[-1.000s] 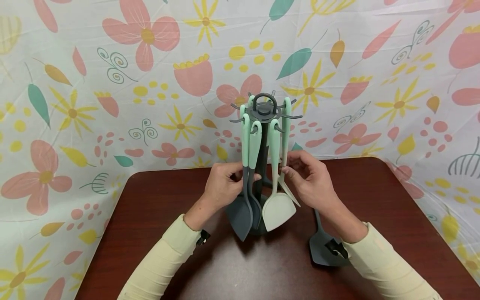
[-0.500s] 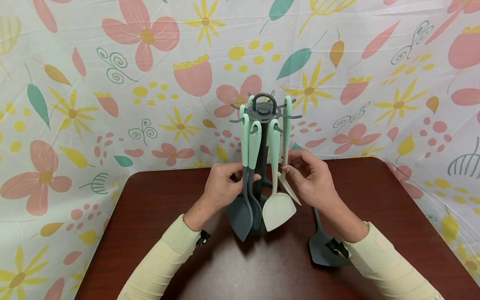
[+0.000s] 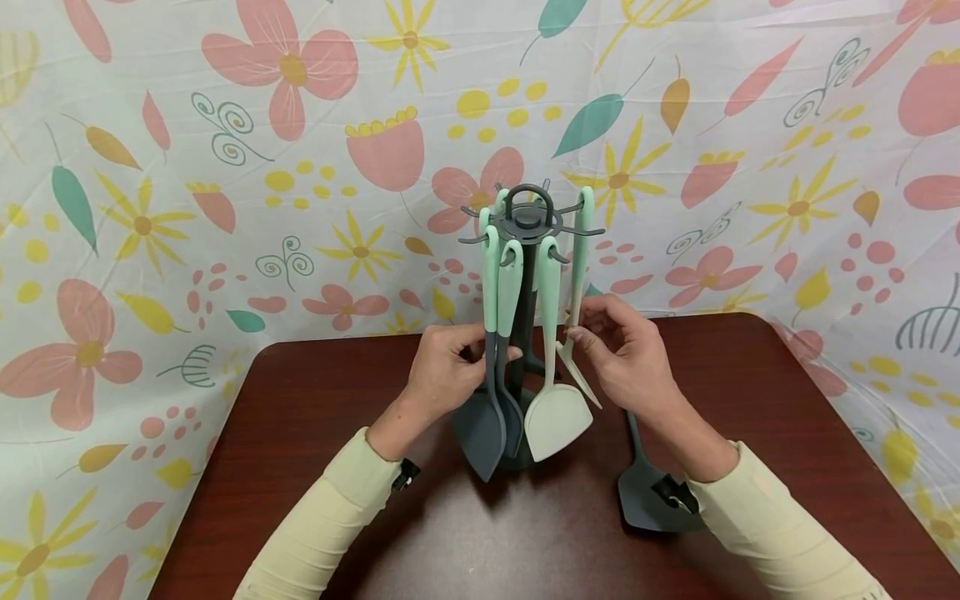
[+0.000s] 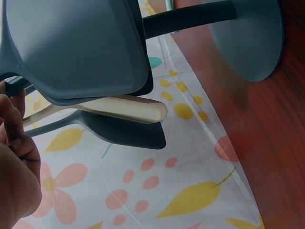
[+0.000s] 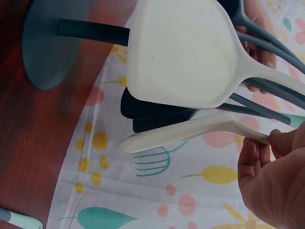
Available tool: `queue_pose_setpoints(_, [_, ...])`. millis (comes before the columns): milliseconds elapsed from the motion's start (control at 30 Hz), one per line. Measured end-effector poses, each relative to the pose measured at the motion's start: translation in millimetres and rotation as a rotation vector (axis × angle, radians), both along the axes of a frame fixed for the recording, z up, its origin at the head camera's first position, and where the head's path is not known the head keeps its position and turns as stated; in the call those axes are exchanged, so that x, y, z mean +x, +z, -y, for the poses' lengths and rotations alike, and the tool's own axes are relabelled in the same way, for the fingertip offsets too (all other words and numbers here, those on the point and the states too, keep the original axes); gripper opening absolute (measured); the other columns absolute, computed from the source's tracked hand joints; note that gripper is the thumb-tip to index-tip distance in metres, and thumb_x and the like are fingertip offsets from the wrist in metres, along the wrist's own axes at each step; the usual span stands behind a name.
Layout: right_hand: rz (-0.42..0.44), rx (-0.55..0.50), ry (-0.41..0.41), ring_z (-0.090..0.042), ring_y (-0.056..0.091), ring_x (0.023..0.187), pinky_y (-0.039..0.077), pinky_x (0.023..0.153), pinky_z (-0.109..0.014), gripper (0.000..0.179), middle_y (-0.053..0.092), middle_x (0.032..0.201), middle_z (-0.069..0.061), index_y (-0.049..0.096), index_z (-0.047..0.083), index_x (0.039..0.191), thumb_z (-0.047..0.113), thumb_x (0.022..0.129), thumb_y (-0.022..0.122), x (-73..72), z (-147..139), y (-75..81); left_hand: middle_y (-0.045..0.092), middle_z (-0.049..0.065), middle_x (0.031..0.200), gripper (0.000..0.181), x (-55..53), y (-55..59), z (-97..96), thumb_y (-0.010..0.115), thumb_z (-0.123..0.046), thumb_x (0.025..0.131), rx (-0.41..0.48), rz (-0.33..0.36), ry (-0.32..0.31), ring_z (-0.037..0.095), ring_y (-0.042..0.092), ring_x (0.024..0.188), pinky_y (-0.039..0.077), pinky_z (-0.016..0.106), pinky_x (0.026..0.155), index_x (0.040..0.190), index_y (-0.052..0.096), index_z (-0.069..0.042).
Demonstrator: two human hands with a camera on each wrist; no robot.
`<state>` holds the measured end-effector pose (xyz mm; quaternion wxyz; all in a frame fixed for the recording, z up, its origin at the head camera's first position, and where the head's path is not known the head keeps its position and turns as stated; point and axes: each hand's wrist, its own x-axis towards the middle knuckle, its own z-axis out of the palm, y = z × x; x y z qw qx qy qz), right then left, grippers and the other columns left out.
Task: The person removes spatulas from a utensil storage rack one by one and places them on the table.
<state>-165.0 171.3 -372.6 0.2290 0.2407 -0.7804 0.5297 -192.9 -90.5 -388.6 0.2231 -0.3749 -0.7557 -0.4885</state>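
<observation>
My right hand pinches the shaft of a cream spatula between thumb and fingers. Its mint handle overlaps a right-hand hook at the top. My left hand grips the pole of the dark utensil stand, partly hidden behind hanging shafts. In front of that hand hang dark-headed turners with mint handles. A broader cream turner hangs at the front right. From the left wrist, another dark spatula shows beyond the cream one.
A dark turner lies on the brown table under my right forearm, its handle end visible in the right wrist view. The stand's round base rests on the tabletop. Behind the table hangs a flowered cloth.
The handle top of the cream spatula has shifted right and slightly up, towards the hook's outer end, with my right hand moving slightly along. My left hand stays in place.
</observation>
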Motion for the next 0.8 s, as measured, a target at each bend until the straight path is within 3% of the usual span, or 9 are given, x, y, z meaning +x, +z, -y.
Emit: queue_pose_setpoints(800, [0.041, -0.050, -0.045, -0.015, 0.065, 0.083, 0.051, 0.069, -0.020, 0.022, 0.071, 0.098, -0.015, 0.070, 0.001, 0.114, -0.010, 0.095, 0.073, 1.5, -5.8, -1.2, 0.047, -0.007, 0.055, 0.013, 0.5, 0.4, -1.2, 0.089, -0.020, 0.090, 0.007, -0.002, 0.002, 0.005, 0.044, 0.051, 0.034, 0.024, 0.049, 0.083, 0.078, -0.017])
